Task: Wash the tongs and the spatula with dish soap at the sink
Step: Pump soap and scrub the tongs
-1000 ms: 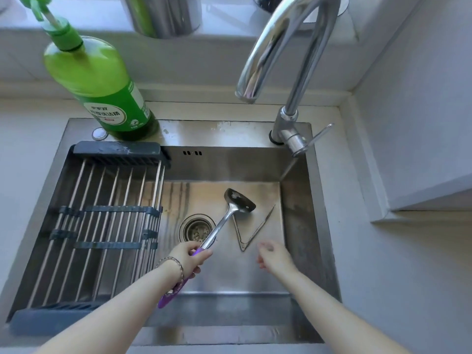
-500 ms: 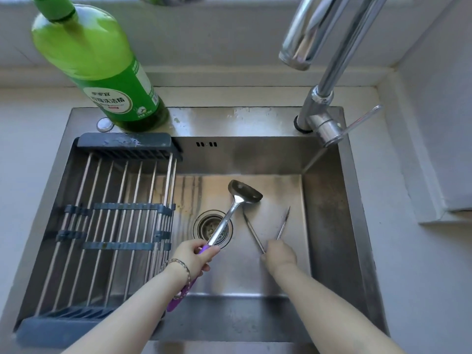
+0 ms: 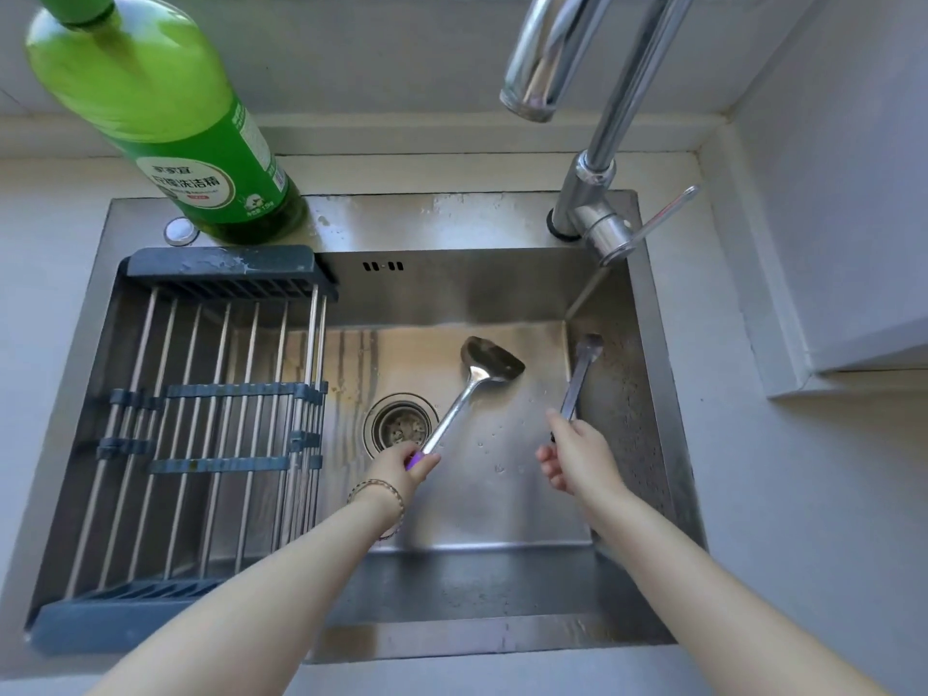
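Observation:
My left hand grips the purple handle of a steel spatula, whose blade points up and away over the sink floor. My right hand holds thin metal tongs by their near end, squeezed together and lifted along the sink's right wall. A large green dish soap bottle stands on the steel sink rim at the back left. No water runs from the faucet.
A grey roll-up drying rack covers the left half of the sink. The drain lies near my left hand. The faucet lever sticks out right. Grey counter surrounds the sink; a raised ledge stands at the right.
My right hand closed on the tongs that lay open on the sink floor and lifted them to the right. The spatula stayed in my left hand, shifting slightly.

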Action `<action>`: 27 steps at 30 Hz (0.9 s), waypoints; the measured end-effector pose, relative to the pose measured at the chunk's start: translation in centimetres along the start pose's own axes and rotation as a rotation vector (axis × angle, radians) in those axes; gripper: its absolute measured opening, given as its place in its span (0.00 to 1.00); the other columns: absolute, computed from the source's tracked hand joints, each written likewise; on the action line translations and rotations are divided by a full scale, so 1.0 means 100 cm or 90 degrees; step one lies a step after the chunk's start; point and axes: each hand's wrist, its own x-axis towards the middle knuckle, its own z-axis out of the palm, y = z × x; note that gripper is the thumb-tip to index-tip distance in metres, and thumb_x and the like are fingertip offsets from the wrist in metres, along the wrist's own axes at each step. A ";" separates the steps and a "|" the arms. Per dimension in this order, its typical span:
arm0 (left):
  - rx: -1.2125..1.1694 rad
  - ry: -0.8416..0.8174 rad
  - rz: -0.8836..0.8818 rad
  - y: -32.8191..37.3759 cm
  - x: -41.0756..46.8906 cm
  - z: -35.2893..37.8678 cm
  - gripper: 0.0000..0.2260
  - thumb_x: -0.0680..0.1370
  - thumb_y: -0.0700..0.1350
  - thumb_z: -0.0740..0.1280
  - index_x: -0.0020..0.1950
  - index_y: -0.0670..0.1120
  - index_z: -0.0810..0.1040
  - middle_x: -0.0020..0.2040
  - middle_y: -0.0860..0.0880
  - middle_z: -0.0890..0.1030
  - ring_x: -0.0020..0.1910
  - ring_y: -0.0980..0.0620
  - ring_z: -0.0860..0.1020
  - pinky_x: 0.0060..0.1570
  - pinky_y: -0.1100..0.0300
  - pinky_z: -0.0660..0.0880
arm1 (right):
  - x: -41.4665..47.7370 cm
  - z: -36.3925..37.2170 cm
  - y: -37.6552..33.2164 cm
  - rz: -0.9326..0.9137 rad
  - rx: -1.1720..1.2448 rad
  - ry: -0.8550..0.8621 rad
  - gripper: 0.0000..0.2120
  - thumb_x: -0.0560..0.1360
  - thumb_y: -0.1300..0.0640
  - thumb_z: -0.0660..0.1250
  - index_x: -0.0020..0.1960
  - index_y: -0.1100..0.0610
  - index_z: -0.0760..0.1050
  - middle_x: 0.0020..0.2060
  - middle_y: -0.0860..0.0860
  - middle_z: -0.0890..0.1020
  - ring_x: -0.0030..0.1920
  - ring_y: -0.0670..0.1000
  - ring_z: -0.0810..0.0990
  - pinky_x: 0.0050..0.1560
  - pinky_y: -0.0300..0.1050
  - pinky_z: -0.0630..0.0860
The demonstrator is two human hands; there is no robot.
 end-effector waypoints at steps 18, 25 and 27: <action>-0.071 -0.008 -0.076 0.059 -0.024 -0.008 0.11 0.76 0.48 0.60 0.39 0.43 0.75 0.40 0.41 0.77 0.40 0.45 0.74 0.42 0.59 0.68 | -0.071 0.012 -0.005 -0.134 -0.234 -0.066 0.08 0.77 0.48 0.60 0.43 0.51 0.69 0.33 0.48 0.79 0.35 0.49 0.76 0.43 0.44 0.73; -0.243 -0.088 0.001 0.121 -0.117 -0.082 0.13 0.71 0.53 0.70 0.36 0.44 0.78 0.35 0.49 0.79 0.34 0.53 0.76 0.40 0.59 0.73 | -0.133 0.033 -0.050 -0.329 -0.376 -0.100 0.07 0.75 0.46 0.63 0.46 0.49 0.72 0.32 0.45 0.74 0.34 0.42 0.72 0.37 0.37 0.68; -0.246 -0.125 -0.019 0.121 -0.127 -0.100 0.11 0.72 0.49 0.71 0.37 0.42 0.76 0.35 0.47 0.77 0.33 0.52 0.75 0.36 0.63 0.73 | -0.149 0.043 -0.065 -0.374 -0.404 -0.110 0.05 0.75 0.46 0.63 0.46 0.46 0.72 0.29 0.44 0.73 0.31 0.41 0.71 0.35 0.36 0.66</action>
